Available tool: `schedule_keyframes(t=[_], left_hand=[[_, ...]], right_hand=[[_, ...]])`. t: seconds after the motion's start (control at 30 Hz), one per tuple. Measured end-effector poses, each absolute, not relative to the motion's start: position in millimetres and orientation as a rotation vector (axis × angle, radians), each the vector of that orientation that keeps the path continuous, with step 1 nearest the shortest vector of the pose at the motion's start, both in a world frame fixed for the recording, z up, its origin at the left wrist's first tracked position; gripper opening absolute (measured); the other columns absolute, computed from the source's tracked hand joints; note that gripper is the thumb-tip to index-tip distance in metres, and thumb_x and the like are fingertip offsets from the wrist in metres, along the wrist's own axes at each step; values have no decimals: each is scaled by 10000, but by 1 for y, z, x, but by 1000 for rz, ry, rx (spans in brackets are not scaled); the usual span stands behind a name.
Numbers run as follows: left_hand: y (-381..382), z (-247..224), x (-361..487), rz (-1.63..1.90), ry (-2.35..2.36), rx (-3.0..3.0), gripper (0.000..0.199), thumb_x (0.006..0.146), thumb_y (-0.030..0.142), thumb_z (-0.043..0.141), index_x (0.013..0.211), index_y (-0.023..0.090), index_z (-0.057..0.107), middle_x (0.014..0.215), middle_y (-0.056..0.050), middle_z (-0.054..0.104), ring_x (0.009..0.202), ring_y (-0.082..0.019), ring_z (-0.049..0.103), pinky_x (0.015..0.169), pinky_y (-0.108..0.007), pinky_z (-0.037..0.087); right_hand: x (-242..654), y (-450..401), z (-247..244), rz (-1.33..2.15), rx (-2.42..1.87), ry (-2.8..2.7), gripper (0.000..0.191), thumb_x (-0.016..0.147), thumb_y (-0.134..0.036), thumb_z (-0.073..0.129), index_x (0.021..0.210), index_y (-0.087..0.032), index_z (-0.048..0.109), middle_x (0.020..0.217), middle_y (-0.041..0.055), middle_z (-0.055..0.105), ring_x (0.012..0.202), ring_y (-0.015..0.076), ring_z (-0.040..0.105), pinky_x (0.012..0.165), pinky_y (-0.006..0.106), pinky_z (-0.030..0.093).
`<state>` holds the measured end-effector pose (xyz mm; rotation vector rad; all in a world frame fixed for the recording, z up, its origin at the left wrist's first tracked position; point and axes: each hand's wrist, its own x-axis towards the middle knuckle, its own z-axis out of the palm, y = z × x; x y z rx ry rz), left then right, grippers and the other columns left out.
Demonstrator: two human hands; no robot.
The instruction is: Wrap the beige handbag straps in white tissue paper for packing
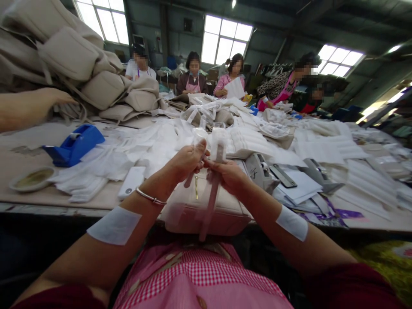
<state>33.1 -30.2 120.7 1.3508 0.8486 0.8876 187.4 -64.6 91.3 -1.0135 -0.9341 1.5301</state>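
1. The pale bag (225, 210) lies at the near edge of the worktop (86, 204), in front of the person's checked pink apron (206, 268); a gold-coloured zip pull (196, 188) shows on it.
2. Above the bag, the left hand (190, 159) is closed, thumb up, pinching a wrapped strap (189, 180).
3. Also above the bag, the right hand (230, 174) is mostly closed, its fingers around a long strap (211, 206) in translucent wrapping that runs down over the bag's front. The fingertips of both hands meet or nearly meet; blur hides which.
4. Left of the bag are a white phone (131, 182), white sheets (83, 184), a blue tape dispenser (77, 143) and, farther out, a shallow dish (34, 178).
5. Right of the bag are a grey tape dispenser (259, 171), a dark phone (283, 176) near white papers (301, 186), and a second grey dispenser (318, 174).
6. Beyond the bag lie stacked white wrapping (246, 143) and, to the left, heaped beige bags (69, 56); another person's arm (30, 107) reaches towards the heap.
7. Farther beyond the bag, several people (194, 75) are along the worktop's far side, one holding a white sheet (235, 89).
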Motion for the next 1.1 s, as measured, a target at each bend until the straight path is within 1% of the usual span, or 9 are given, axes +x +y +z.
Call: schedule_keyframes(t=[0.07, 0.13, 0.23, 0.4, 0.53, 0.77, 0.87, 0.97, 1.1], left_hand=[[-36, 121, 32, 882, 839, 1257, 486, 890, 622, 460, 765, 163, 561, 618, 11, 557, 398, -55, 419, 384, -197, 325], [-43, 121, 32, 810, 809, 1240, 447, 916, 571, 450, 777, 160, 557, 635, 8, 566, 405, -56, 435, 385, -190, 338], [-51, 119, 33, 706, 741, 1265, 381, 931, 484, 464, 778, 152, 571, 626, -6, 593, 429, -85, 503, 424, -211, 414], [-56, 109, 28, 690, 786, 1347, 323, 881, 423, 574, 828, 116, 656, 729, -79, 703, 594, -148, 653, 551, -243, 507], [-54, 104, 30, 704, 861, 1352, 381, 859, 470, 593, 786, 106, 680, 726, -109, 726, 614, -176, 683, 566, -259, 525], [-44, 103, 38, 908, 840, 1378, 337, 885, 428, 572, 783, 121, 666, 738, -76, 723, 597, -149, 672, 604, -262, 544], [-45, 102, 28, 764, 817, 1438, 374, 866, 470, 583, 812, 114, 683, 786, -103, 736, 651, -170, 691, 585, -256, 536], [-47, 99, 22, 617, 878, 1472, 427, 840, 507, 595, 744, 102, 692, 732, -125, 733, 615, -187, 689, 528, -253, 513], [-46, 96, 28, 761, 857, 1363, 359, 837, 459, 617, 757, 116, 687, 685, -93, 720, 629, -191, 691, 649, -315, 562]], right_hand=[[193, -52, 97, 1492, -1030, -864, 261, 709, -335, 759, 847, -134, 667, 544, -34, 552, 439, 86, 475, 417, 208, 414], [198, -41, 103, 1631, -1030, -873, 312, 723, -435, 738, 798, -147, 644, 489, -54, 499, 386, 74, 415, 370, 198, 344], [198, -31, 110, 1798, -1012, -1010, 419, 695, -537, 727, 613, -161, 561, 450, -30, 502, 363, 86, 415, 355, 218, 313], [193, -23, 123, 1334, -996, -943, 316, 624, -294, 795, 565, -178, 508, 412, -66, 449, 346, 57, 349, 332, 197, 271], [190, -26, 121, 1113, -1032, -956, 284, 628, -283, 784, 562, -171, 532, 428, -53, 478, 354, 60, 377, 322, 198, 278], [186, -46, 105, 1158, -1063, -1109, 281, 678, -341, 750, 566, -150, 577, 466, -7, 559, 389, 95, 488, 368, 217, 353], [193, -43, 112, 1092, -1108, -1063, 257, 656, -324, 758, 578, -145, 592, 459, -10, 560, 381, 93, 490, 365, 212, 346], [194, -42, 115, 1039, -1119, -1029, 249, 653, -317, 752, 574, -142, 593, 444, -14, 551, 365, 92, 485, 355, 208, 326], [185, -49, 106, 1143, -1109, -1110, 283, 685, -336, 729, 543, -140, 580, 426, -4, 546, 358, 95, 481, 362, 215, 323]])
